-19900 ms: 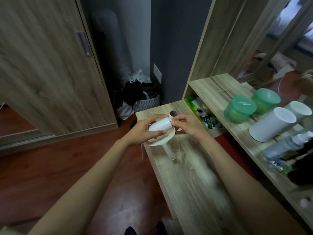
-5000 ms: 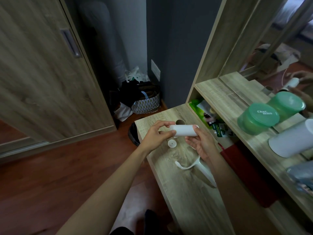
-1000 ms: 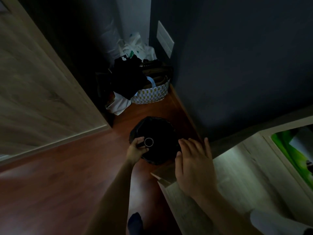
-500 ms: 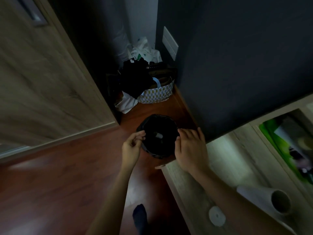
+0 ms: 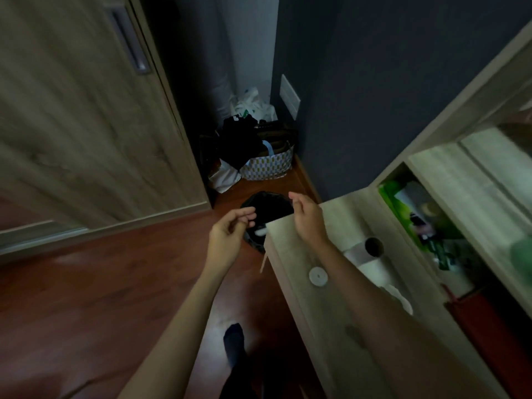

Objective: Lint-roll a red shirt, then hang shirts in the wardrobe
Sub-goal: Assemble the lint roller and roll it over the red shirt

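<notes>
Left hand (image 5: 230, 230): held over the floor (image 5: 100, 298) just left of the bin (image 5: 270, 197), fingers loosely curled, thumb near the forefinger, nothing seen in its grasp. Right hand (image 5: 308, 217): above the far corner of the desk (image 5: 325, 318), fingers relaxed and slightly bent, holding nothing; the two hands are apart, with the bin between and below them. Bin: black, bag-lined, on the floor against the desk end; a small white piece (image 5: 260, 232) lies inside it. Roll (image 5: 364, 254): white, on its side on the desk, just right of the right forearm, hollow core facing the wall. Cap (image 5: 318, 275): white disc, flat on the desk, just beside the roll and apart from it. Red item (image 5: 489, 335): in the low space right of the desk; too dim to tell whether it is the shirt. Wardrobe door (image 5: 86, 125): wood-grain, at left, with a recessed handle (image 5: 129, 44). Patterned bag (image 5: 267, 165): on the floor in the corner beyond the bin, dark cloth heaped on it. Green packets (image 5: 403, 203): in the open compartment behind the desk. Sock foot (image 5: 234, 341): on the floor below the left forearm.
</notes>
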A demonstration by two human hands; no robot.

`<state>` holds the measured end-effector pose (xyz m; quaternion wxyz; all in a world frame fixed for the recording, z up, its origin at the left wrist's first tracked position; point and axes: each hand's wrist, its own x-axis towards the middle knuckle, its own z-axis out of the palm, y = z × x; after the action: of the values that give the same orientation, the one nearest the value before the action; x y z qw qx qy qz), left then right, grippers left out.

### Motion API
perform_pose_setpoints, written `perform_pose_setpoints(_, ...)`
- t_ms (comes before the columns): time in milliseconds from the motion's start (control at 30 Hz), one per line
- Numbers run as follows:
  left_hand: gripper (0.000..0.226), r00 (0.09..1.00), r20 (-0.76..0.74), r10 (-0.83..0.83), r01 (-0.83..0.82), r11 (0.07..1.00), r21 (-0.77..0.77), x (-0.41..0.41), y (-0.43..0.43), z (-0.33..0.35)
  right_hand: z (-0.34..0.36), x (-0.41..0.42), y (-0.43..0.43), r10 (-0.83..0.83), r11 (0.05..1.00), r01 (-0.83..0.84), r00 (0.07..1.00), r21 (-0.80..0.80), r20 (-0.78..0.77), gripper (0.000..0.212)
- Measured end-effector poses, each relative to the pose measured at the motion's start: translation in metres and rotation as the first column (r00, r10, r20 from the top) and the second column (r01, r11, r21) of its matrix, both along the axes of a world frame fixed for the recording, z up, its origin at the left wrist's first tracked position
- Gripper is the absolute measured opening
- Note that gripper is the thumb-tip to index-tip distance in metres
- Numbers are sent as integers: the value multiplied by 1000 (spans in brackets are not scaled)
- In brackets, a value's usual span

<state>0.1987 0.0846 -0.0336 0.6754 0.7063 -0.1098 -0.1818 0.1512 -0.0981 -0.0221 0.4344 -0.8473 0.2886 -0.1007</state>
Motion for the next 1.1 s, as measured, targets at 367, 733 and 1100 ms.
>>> perform_pose_setpoints(367,37,877,51,-479,394,775,494,-68,-52,-2,47,-110,-24,60,902,19,984,-432,168,37)
perform_pose_setpoints(733,61,633,81,-770,241,295,925,-96,-73,-23,20,-133,-51,45,909,-136,972,-393,-232,42)
perform_pose_setpoints(1100,36,947,102,-304,195,797,571,-93,-73,-1,30,-141,-58,-106,994,107,991,-8,76,35)
